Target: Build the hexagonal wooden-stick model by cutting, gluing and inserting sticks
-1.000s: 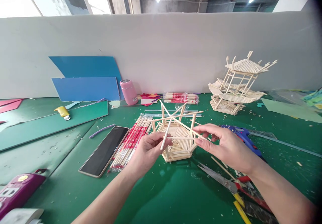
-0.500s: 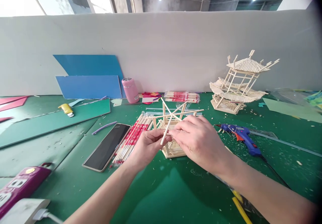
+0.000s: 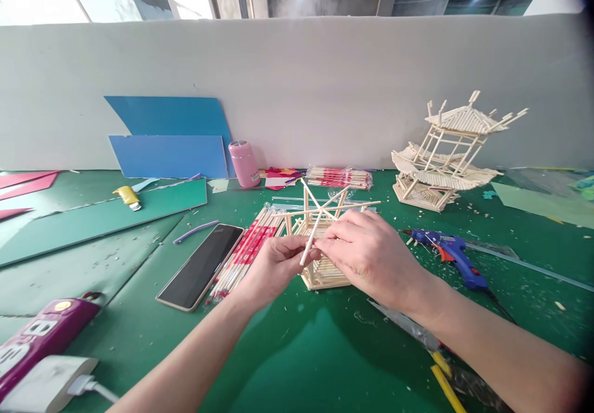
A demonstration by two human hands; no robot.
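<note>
A small frame built of pale wooden sticks [image 3: 325, 278] stands on the green table in front of me, with thin sticks crossing in a star at its top. My left hand [image 3: 277, 266] pinches at its near side, the fingertips just behind the sloping front stick [image 3: 310, 237]. From the other side my right hand [image 3: 364, 253] is closed at the same spot, its fingertips meeting those of the left. The right hand hides much of the frame's right side, and the exact piece between the fingertips is hidden.
Left of the frame lie a bundle of sticks [image 3: 248, 249] and a phone [image 3: 202, 268]. A blue glue gun [image 3: 448, 253] rests to the right, before a finished stick pagoda [image 3: 445, 159]. A pink bottle [image 3: 244, 164] stands behind; a purple power strip [image 3: 44, 339] sits front left.
The view has shifted slightly, so everything appears a little further right. Both hands keep their pinch at the frame's near side; the frame looks unchanged.
</note>
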